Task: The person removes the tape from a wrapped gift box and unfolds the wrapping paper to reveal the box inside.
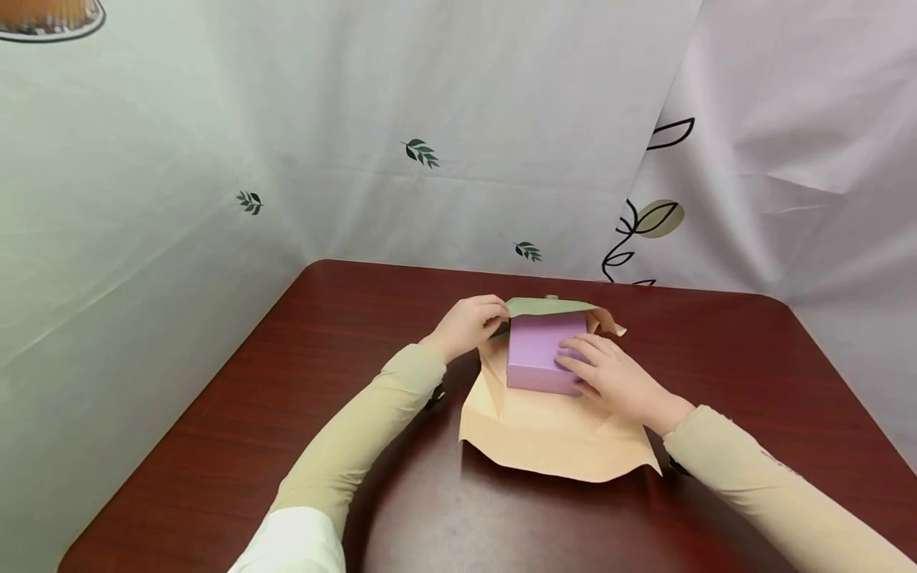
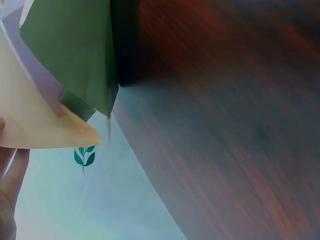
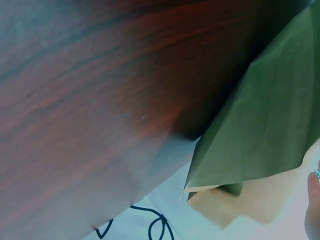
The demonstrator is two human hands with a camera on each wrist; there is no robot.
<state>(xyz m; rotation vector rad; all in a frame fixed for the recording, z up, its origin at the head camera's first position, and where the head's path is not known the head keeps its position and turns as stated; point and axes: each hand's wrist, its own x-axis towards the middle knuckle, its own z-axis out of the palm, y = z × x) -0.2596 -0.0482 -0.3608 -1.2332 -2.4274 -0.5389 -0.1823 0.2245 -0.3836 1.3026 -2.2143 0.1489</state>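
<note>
A purple box [image 1: 537, 342] sits on a sheet of wrapping paper [image 1: 552, 438], tan on its inner face and green on its outer one. At the box's far left corner my left hand [image 1: 469, 325] pinches the paper's edge; the left wrist view catches its fingers [image 2: 17, 175] under that edge. The far flap [image 1: 548, 305] is folded toward me over the box's back edge. My right hand [image 1: 609, 378] rests on the box's right side, fingers spread over the top. In the right wrist view, green paper [image 3: 265, 110] fills the right side, with one fingertip [image 3: 313, 200] visible.
The dark red wooden table [image 1: 344, 318] has rounded far corners. Pale cloth [image 1: 458, 207] printed with leaves hangs behind and beside it. The near part of the paper sheet spreads toward me, its edge lifted off the table.
</note>
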